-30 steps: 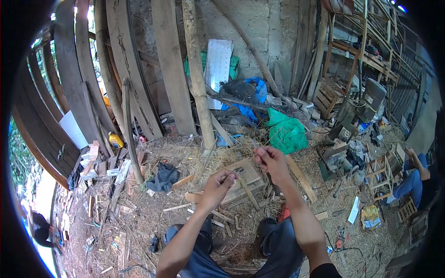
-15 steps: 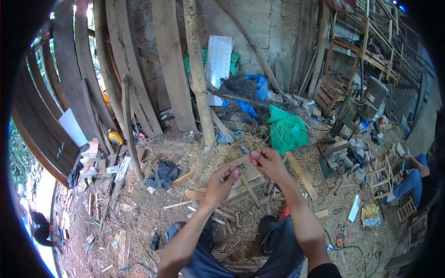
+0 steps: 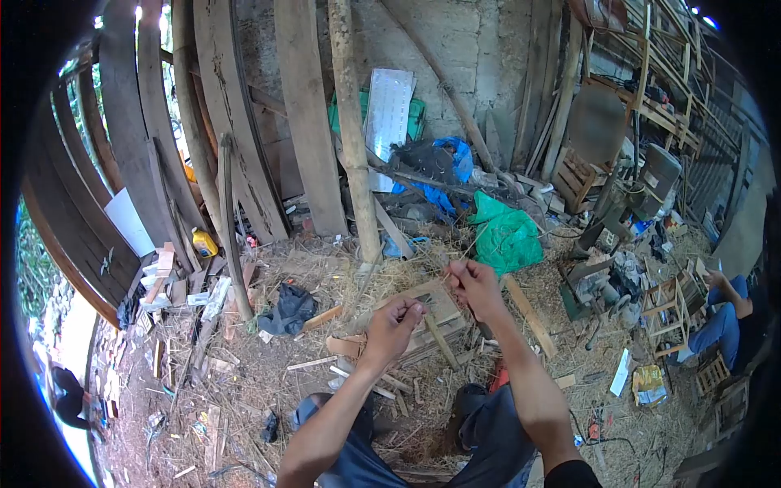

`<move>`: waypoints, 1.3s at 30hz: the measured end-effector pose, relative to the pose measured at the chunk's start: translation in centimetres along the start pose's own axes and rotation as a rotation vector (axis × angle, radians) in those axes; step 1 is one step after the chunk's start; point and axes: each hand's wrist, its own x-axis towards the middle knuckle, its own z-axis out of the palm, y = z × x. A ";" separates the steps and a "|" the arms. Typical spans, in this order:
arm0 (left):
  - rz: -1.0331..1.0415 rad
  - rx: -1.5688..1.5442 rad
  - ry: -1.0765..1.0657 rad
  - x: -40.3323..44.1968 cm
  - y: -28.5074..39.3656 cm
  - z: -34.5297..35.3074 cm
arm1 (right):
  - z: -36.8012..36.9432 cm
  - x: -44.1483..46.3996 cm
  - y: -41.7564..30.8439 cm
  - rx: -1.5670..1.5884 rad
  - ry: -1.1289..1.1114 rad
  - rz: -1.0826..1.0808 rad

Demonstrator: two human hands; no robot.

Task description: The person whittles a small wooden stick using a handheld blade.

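Note:
My left hand (image 3: 394, 328) is closed in a pinch, thumb against the fingers, above the low wooden piece (image 3: 447, 307) between my legs. Whatever it pinches is too small to make out. Slightly higher and to the right, my right hand (image 3: 478, 289) is also pinched shut. A faint thin shape shows at its fingertips, too blurred to name. The two hands are apart. Below them, a narrow wooden stick (image 3: 442, 342) slants across the wooden piece.
A wooden post (image 3: 351, 130) stands ahead, near a green sack (image 3: 506, 234). A black plastic bag (image 3: 289, 309) lies left, a loose board (image 3: 529, 315) right. Another person (image 3: 728, 305) sits at far right beside a wooden frame (image 3: 665, 313). Straw and offcuts litter the ground.
My right hand has shifted slightly right and its fingers have turned; the thin bluish piece at its tips shows less now. My left hand stays pinched, nearly in place. The view has shifted a little.

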 end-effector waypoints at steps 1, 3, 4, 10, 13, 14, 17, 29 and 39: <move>0.025 0.027 0.005 0.1 -0.6 0.1 | 0.1 0.1 0.6 -0.036 0.008 -0.047; 0.045 0.053 0.012 0.0 -1.1 0.2 | 0.6 -0.6 1.3 -0.071 0.016 -0.088; 0.036 0.024 0.011 0.2 -0.7 0.1 | 1.3 -1.0 0.8 -0.124 -0.047 -0.059; -0.095 -0.014 -0.077 -0.8 1.1 -0.7 | -3.6 0.6 -0.7 0.125 0.135 0.030; -0.121 0.124 -0.162 -0.6 0.6 -1.1 | -4.0 0.2 -1.0 0.119 0.106 0.052; -0.141 0.257 -0.212 -0.7 0.5 -1.2 | -3.6 -0.2 -1.0 0.074 0.099 0.042; 0.001 0.360 -0.123 -0.3 0.0 -0.5 | -1.4 -1.0 -0.8 -0.037 0.005 -0.018; 0.149 0.529 0.014 -1.4 3.0 0.8 | -3.0 -0.3 -0.6 0.058 0.040 0.155; 0.410 0.603 0.178 -0.5 1.7 1.0 | 2.2 -2.3 -1.0 0.056 -0.097 0.138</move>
